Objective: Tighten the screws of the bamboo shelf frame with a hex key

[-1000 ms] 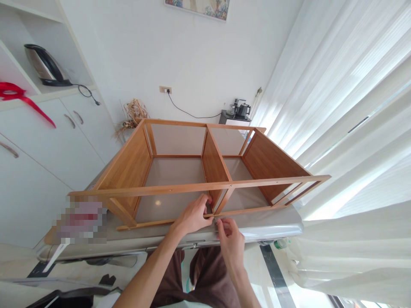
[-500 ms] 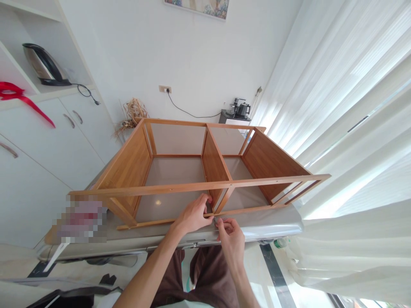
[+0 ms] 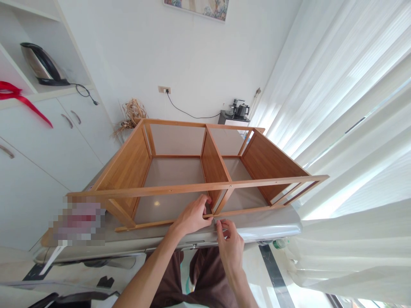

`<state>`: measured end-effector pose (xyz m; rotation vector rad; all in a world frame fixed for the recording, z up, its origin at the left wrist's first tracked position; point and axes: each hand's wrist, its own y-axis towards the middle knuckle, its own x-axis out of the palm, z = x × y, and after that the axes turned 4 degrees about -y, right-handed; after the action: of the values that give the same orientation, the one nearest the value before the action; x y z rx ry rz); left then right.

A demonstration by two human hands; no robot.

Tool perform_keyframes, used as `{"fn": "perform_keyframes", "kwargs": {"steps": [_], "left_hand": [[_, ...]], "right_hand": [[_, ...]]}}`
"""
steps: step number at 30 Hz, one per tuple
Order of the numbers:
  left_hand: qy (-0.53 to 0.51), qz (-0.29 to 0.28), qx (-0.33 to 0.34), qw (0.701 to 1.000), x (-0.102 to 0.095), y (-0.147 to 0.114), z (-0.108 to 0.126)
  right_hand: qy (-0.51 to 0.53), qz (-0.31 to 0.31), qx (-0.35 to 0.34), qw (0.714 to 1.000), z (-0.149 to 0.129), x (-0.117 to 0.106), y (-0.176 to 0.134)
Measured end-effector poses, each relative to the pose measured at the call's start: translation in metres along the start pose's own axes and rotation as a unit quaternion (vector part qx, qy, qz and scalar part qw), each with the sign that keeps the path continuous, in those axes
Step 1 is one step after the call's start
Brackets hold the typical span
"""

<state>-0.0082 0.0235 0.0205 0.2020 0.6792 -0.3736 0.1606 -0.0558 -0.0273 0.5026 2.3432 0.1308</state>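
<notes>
A wooden shelf frame [image 3: 189, 187] lies on its side on the grey-topped table, its middle board [image 3: 215, 156] standing between two end boards. My left hand [image 3: 192, 216] is closed round the frame's lower front rail, close to where the middle board meets it. Its thumb is on the near side and the fingers are behind the rail. Just right of it, my right hand [image 3: 230, 239] pinches a small, thin metal piece at the rail joint. That piece is mostly hidden by the fingertips, and its kind cannot be made out.
The grey table [image 3: 257, 221] has a rounded front edge. A pixelated packet [image 3: 77, 220] lies at its left end. White curtains [image 3: 353, 162] hang at right, and white cabinets [image 3: 35, 171] with a kettle [image 3: 43, 64] stand at left. A plastic bottle [image 3: 280, 243] is on the floor.
The right hand's fingers have shifted very slightly at the joint. The left hand keeps its hold on the rail, and the view has moved a little.
</notes>
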Motion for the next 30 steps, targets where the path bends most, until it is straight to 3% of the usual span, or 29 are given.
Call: {"fn": "perform_keyframes", "kwargs": {"steps": [9, 17, 20, 24, 27, 30], "left_hand": [[-0.014, 0.000, 0.005, 1.000, 0.002, 0.000, -0.004], [-0.019, -0.004, 0.001, 1.000, 0.000, 0.001, -0.003], [-0.018, -0.004, 0.002, 1.000, 0.001, 0.001, -0.003], [-0.012, -0.001, 0.007, 1.000, 0.002, 0.001, -0.003], [-0.005, 0.003, 0.008, 1.000, 0.002, 0.001, -0.004], [-0.003, 0.004, 0.007, 1.000, 0.003, 0.001, -0.005]], "right_hand": [[-0.107, 0.042, -0.160, 0.980, 0.012, 0.006, -0.003], [-0.132, 0.040, -0.194, 0.971, 0.015, 0.006, -0.006], [-0.099, 0.029, -0.159, 0.982, 0.012, 0.006, -0.006], [0.029, -0.023, -0.011, 0.999, 0.006, 0.004, -0.001], [0.125, -0.053, 0.083, 0.987, 0.002, 0.000, 0.005], [0.166, -0.066, 0.126, 0.976, 0.001, -0.003, 0.010]]}}
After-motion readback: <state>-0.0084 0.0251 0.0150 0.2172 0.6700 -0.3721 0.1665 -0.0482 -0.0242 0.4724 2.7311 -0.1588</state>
